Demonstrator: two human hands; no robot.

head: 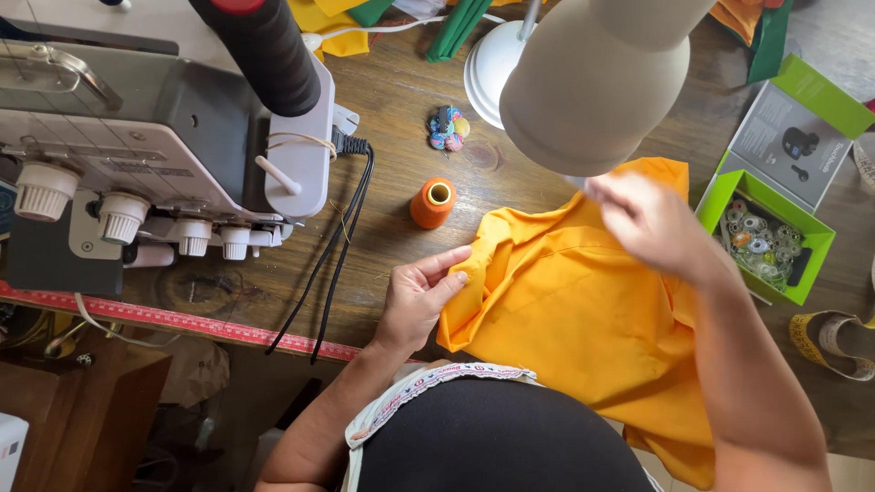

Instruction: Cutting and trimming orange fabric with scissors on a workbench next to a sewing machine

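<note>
Lamp shade [597,82]: we see it cut off at the top edge, covering the table behind it. Right hand [649,221]: blurred; we cannot tell its grip. Cloth [583,319]: lower part hidden behind our body and right arm. Machine [137,137]: cropped left and top. Box [766,239]: contents too small to tell. Tape [825,337]: runs off right.

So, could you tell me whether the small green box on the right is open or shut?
Open: the green box shows its inside, filled with small round bobbins, and its lid stands raised behind it.
</note>
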